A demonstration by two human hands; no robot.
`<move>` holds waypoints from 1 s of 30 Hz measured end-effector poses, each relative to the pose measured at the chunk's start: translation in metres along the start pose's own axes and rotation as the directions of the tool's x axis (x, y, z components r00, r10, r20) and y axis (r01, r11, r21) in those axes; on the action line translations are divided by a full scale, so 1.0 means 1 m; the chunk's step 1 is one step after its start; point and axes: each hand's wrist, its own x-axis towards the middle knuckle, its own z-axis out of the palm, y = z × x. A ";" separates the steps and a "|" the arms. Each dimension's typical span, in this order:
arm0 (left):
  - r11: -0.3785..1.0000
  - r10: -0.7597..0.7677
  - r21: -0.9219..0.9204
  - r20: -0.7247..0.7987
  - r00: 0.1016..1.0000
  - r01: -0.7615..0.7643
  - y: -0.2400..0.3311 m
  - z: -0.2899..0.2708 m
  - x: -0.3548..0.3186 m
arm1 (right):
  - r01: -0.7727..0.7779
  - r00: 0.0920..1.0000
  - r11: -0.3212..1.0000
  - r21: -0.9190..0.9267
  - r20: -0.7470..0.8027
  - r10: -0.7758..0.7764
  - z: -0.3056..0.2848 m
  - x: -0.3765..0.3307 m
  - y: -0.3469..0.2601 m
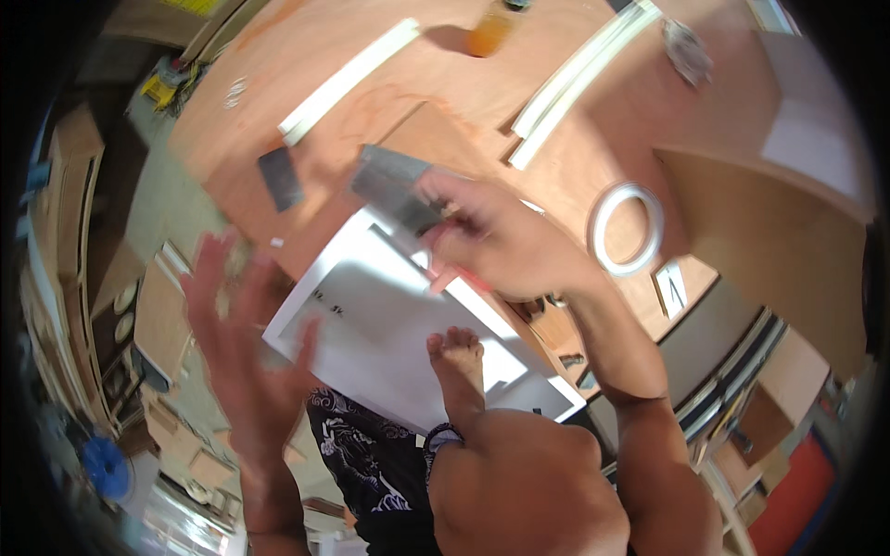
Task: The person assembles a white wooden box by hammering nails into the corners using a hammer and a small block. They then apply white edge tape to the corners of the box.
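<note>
Near the middle of the frame, we are gripping a grey sanding block (394,190) in our right hand (505,246), the fingers curled tightly around its lower end while the block is tilting up toward the upper left. Just below it, a white panel with a recessed centre (371,324) is lying at a slant across the edge of the plywood workbench (445,83), and our bare foot (459,366) is pressing down on the panel's lower part, with the raised knee filling the bottom centre of the frame. At the lower left, our left hand (236,338) is hanging blurred with the fingers spread wide and holding nothing; it is sitting just beside the panel's left corner, and we cannot tell whether it is touching it.

On the bench, a small dark sanding pad (280,178) is lying left of the block. Toward the top, a long white moulding strip (348,79) and a pair of white trim strips (579,79) are lying well apart. At the right, a white roll of tape (604,243) is resting flat, and an orange bottle (489,30) is standing blurred at the top edge.
</note>
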 end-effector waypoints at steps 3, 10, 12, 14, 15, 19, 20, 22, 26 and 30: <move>0.954 0.290 0.017 0.190 0.938 -0.298 0.041 0.018 0.013 | 0.162 0.983 0.977 -0.141 0.112 -0.147 0.025 -0.022 0.000; 0.939 0.093 -0.344 0.336 0.937 0.030 0.002 0.037 -0.007 | 0.179 0.916 0.947 0.266 -0.396 -0.062 0.004 -0.108 0.052; 0.876 -0.244 -0.418 0.049 0.969 0.242 -0.035 0.043 -0.023 | -0.011 0.540 0.993 -0.120 -0.836 -0.096 -0.056 -0.161 0.108; 0.513 -0.205 -0.834 0.109 0.973 0.201 -0.057 0.038 -0.012 | -0.504 0.164 0.815 -0.288 -0.958 -0.237 -0.102 -0.231 0.174; 0.285 -0.195 -0.942 0.122 0.973 0.175 -0.060 0.034 -0.010 | -0.643 0.125 0.728 -0.236 -0.971 -0.204 -0.120 -0.267 0.214; 0.159 -0.240 -0.978 0.094 0.966 0.134 -0.058 0.044 -0.010 | -0.890 0.325 0.401 -0.217 -0.918 0.226 -0.105 -0.362 0.321; 0.116 -0.197 -0.975 0.163 0.967 0.188 -0.063 0.063 -0.010 | -0.864 0.453 0.378 -0.332 -0.840 0.298 -0.084 -0.378 0.340; 0.131 -0.204 -0.965 0.196 0.959 0.225 -0.063 0.070 -0.016 | -0.829 0.556 0.355 -0.431 -0.698 0.451 -0.061 -0.366 0.379; 0.175 -0.362 -0.942 0.210 0.908 0.288 -0.010 0.062 0.008 | -0.546 0.800 0.570 -0.615 -0.584 0.137 0.005 -0.367 0.461; 0.055 -0.417 -0.960 0.226 0.880 0.273 -0.012 0.067 0.022 | -0.614 0.666 0.472 -0.633 -0.736 -0.120 0.049 -0.359 0.497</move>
